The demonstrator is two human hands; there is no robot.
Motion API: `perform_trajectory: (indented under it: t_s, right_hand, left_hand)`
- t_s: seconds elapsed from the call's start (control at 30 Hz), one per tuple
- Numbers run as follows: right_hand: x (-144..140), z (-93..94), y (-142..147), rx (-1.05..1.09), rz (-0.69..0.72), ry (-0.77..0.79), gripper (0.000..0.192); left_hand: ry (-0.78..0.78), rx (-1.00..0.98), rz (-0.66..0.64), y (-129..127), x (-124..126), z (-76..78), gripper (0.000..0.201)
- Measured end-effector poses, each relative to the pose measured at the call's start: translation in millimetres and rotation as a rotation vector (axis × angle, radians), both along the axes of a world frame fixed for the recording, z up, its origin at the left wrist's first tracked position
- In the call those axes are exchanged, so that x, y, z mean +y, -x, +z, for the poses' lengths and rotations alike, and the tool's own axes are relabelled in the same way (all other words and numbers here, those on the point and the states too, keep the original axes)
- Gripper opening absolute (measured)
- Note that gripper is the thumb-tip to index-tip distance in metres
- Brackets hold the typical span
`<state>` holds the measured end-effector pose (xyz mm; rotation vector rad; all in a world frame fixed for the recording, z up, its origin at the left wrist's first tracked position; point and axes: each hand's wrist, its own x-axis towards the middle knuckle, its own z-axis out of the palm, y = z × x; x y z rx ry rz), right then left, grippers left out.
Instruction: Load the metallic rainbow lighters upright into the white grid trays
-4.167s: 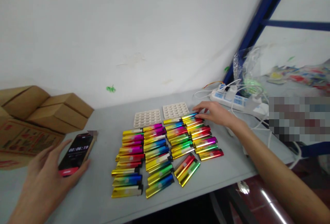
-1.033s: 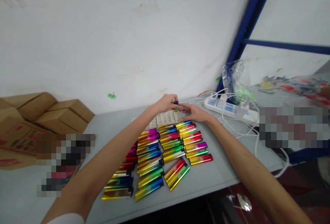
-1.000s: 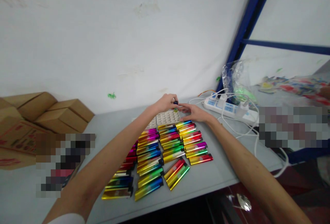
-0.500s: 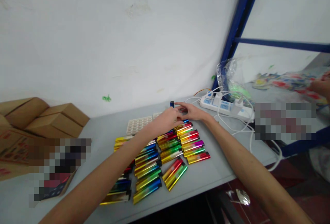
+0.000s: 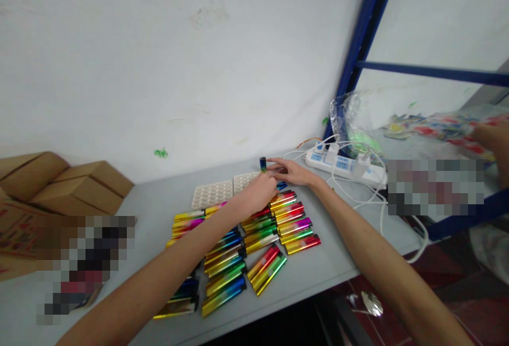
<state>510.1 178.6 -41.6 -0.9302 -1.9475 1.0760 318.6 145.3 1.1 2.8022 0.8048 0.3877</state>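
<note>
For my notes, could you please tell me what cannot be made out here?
Head view only:
- Small dark blue upright piece at the left hand and right hand: too small to identify.
- Pixelated patches and: blurred.
- Rainbow metallic lighters: several hidden under the left forearm.

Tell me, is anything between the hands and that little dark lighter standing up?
Nothing visible. The upright lighter stands at the fingertips of the left hand and right hand, beside the white tray.
</note>
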Motion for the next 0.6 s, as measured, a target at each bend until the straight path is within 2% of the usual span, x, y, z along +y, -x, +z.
perform_trajectory:
  t_s: [0.23,0.33,0.4,0.47,0.53,0.6]
  right_hand:
    - [2.4,0.4,-2.9,0.014,0.026,0.021,0.059]
    - [4.7,-0.9,-4.0,0.021,0.030,0.010,0.056]
    - [4.9,-0.7,-3.4,0.020,0.010,-0.017,0.053]
    - [3.1,1.2,-1.2,0.014,-0.022,-0.021,0.052]
    - [0.0,4.3,1.6,0.019,-0.024,0.008,0.054]
    - [-2.9,7.0,3.7,0.030,0.003,0.036,0.056]
  left_hand:
    - [0.128,-0.089,0.103,-6.1,5.4,8.2,0.005]
    - [0.172,-0.208,0.189,0.4,0.9,17.9,0.008]
    - [0.319,-0.385,0.207,10.6,-5.3,29.1,0.014]
    - [0.562,-0.563,0.165,25.4,-14.0,41.7,0.019]
    - [0.784,-0.680,0.112,42.7,-24.4,51.7,0.024]
    - [0.920,-0.772,0.101,59.7,-34.5,56.3,0.028]
